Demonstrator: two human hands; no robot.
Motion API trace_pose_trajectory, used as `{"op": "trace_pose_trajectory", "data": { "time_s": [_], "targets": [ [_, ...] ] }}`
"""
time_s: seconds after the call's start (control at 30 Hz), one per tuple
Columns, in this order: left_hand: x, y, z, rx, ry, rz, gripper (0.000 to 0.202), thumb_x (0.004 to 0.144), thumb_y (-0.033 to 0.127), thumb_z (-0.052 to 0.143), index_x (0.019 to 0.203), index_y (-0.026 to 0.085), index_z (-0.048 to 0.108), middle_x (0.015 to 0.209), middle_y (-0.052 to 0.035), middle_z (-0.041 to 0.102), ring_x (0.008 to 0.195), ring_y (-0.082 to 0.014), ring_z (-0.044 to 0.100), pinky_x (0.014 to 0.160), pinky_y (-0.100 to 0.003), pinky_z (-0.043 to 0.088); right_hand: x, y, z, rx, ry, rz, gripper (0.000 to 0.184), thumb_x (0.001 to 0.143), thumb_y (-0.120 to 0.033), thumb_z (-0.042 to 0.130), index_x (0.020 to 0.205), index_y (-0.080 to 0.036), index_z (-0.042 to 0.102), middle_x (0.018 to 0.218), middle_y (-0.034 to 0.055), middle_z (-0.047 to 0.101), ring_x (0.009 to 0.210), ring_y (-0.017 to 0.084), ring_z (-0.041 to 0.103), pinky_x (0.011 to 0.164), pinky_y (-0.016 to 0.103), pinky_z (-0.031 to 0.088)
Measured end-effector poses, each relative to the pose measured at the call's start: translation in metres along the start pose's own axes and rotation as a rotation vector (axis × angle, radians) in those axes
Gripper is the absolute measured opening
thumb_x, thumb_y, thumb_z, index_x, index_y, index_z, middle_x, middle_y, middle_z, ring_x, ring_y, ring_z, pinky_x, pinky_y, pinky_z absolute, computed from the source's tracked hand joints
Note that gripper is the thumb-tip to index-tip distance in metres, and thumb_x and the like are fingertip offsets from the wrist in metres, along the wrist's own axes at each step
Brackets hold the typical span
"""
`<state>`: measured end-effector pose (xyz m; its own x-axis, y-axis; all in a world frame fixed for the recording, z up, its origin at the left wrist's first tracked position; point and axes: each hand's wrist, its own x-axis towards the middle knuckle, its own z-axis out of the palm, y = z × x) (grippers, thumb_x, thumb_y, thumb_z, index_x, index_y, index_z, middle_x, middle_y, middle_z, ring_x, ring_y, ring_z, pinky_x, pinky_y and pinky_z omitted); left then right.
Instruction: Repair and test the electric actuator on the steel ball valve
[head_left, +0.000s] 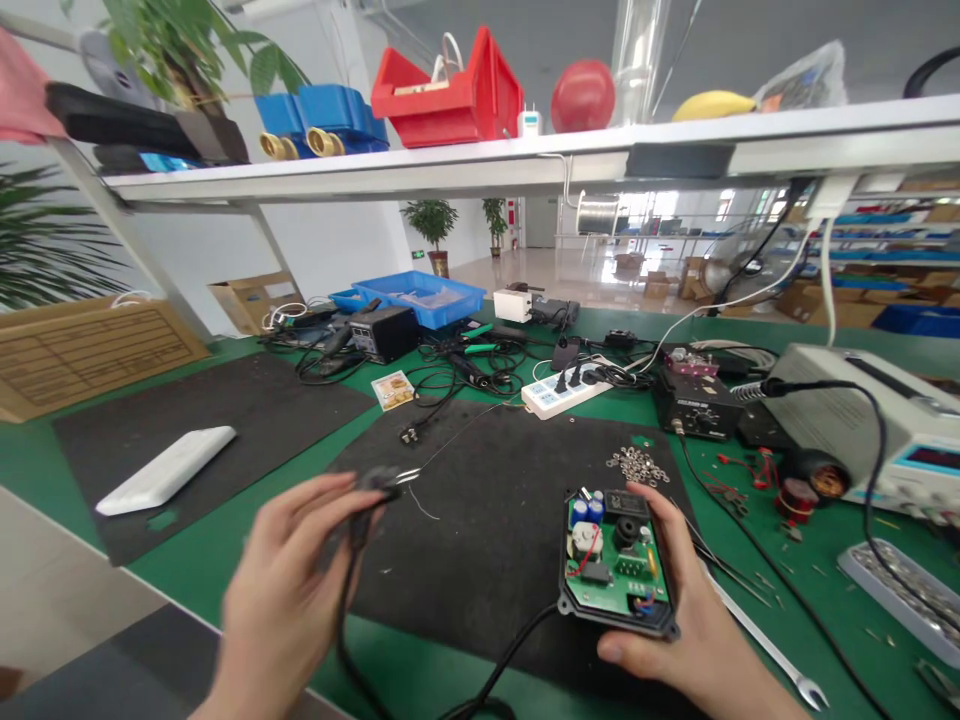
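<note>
My left hand (292,580) pinches a black power plug (379,482) with its metal prongs pointing right, held over the black mat. A black cable (346,620) hangs from the plug past my palm. On the right, my right hand (679,610) is wrapped around a black housing whose open face shows a green circuit board (622,570). Blue capacitors, a red wire and a round black part stand on that board. Another stretch of black cable (517,645) leaves the housing's left side and runs down to the bottom edge.
A white power strip (566,388) with plugs in it lies behind the black mat (465,540). To the right are metal nuts (637,466), a wrench (772,640), a soldering iron (757,390) and a bench power supply (870,420). A white slab-shaped object (166,470) lies left.
</note>
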<state>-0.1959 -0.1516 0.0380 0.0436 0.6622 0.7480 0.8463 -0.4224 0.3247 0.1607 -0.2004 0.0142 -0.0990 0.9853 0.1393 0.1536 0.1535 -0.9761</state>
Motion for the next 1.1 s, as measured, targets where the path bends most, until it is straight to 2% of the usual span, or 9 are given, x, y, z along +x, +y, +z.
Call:
{"op": "trace_pose_trajectory", "data": {
  "time_s": [0.1,0.17,0.23,0.37,0.5,0.6,0.73,0.97,1.1],
  "targets": [
    [0.056,0.002,0.068,-0.087,-0.139,0.178,0.031,0.100,0.015,0.047,0.115,0.029,0.070,0.130,-0.0050,0.060,0.119,-0.0213,0.064,0.104,-0.039,0.056,-0.005,0.008,0.007,-0.061,0.040,0.010,0.120,0.067,-0.055,0.086,0.155,-0.027,0.009,0.147,0.0180,0.048,0.129,0.036,0.059,0.108,0.052,0.049],
    [0.086,0.006,0.118,-0.105,-0.223,0.250,0.034,0.100,0.010,0.045,0.116,0.026,0.070,0.126,-0.0052,0.063,0.116,-0.0184,0.065,0.100,-0.033,0.057,-0.006,0.017,0.012,-0.087,0.098,-0.046,0.117,0.068,-0.053,0.084,0.154,-0.025,0.011,0.144,0.0182,0.050,0.125,0.036,0.061,0.103,0.048,0.053],
    [0.110,0.008,0.159,-0.100,-0.295,0.293,0.033,0.100,0.007,0.046,0.117,0.023,0.069,0.125,-0.0067,0.064,0.112,-0.0178,0.067,0.098,-0.033,0.058,-0.005,0.026,0.016,-0.094,0.129,-0.122,0.116,0.067,-0.051,0.085,0.154,-0.023,0.013,0.144,0.0189,0.050,0.124,0.035,0.062,0.099,0.043,0.056],
    [0.153,0.006,0.207,-0.045,-0.432,0.341,0.019,0.100,0.020,0.061,0.118,0.016,0.066,0.121,-0.0090,0.067,0.104,-0.0215,0.067,0.092,-0.042,0.059,0.007,0.039,0.012,-0.109,0.176,-0.193,0.117,0.064,-0.047,0.089,0.157,-0.020,0.022,0.136,0.0174,0.058,0.122,0.037,0.064,0.096,0.042,0.058],
    [0.190,0.005,0.230,0.013,-0.644,0.445,0.019,0.100,0.028,0.065,0.113,0.015,0.067,0.113,-0.0073,0.068,0.096,-0.0198,0.068,0.086,-0.040,0.060,0.030,0.046,-0.003,-0.113,0.243,-0.146,0.086,0.071,-0.050,0.086,0.145,-0.025,0.051,0.113,0.0115,0.072,0.113,0.038,0.068,0.096,0.048,0.059],
    [0.209,0.008,0.241,0.063,-0.769,0.501,0.020,0.099,0.030,0.066,0.112,0.014,0.067,0.109,-0.0067,0.069,0.093,-0.0193,0.068,0.084,-0.038,0.061,0.042,0.049,-0.010,-0.111,0.244,-0.116,0.068,0.081,-0.051,0.079,0.140,-0.025,0.059,0.106,0.0105,0.074,0.115,0.038,0.067,0.102,0.052,0.057],
    [0.223,0.015,0.251,0.132,-0.862,0.571,0.022,0.098,0.031,0.067,0.112,0.014,0.066,0.111,-0.0072,0.068,0.098,-0.0213,0.068,0.087,-0.041,0.060,0.043,0.042,-0.010,-0.122,0.226,-0.049,0.071,0.079,-0.052,0.081,0.142,-0.028,0.059,0.110,0.0111,0.075,0.123,0.042,0.063,0.110,0.057,0.052],
    [0.227,0.033,0.261,0.268,-0.879,0.648,0.019,0.098,0.030,0.067,0.107,0.013,0.067,0.110,-0.0075,0.067,0.098,-0.0215,0.067,0.090,-0.042,0.058,0.043,0.027,-0.001,-0.112,0.179,-0.038,0.075,0.079,-0.053,0.081,0.144,-0.025,0.057,0.110,0.0130,0.075,0.127,0.045,0.061,0.111,0.064,0.049],
    [0.234,0.039,0.265,0.288,-0.901,0.659,0.019,0.099,0.031,0.066,0.105,0.013,0.067,0.109,-0.0075,0.069,0.101,-0.0223,0.067,0.093,-0.044,0.057,0.043,0.028,-0.003,-0.128,0.178,-0.031,0.077,0.078,-0.051,0.083,0.146,-0.030,0.055,0.114,0.0108,0.074,0.133,0.043,0.057,0.114,0.061,0.049]
  ]
}}
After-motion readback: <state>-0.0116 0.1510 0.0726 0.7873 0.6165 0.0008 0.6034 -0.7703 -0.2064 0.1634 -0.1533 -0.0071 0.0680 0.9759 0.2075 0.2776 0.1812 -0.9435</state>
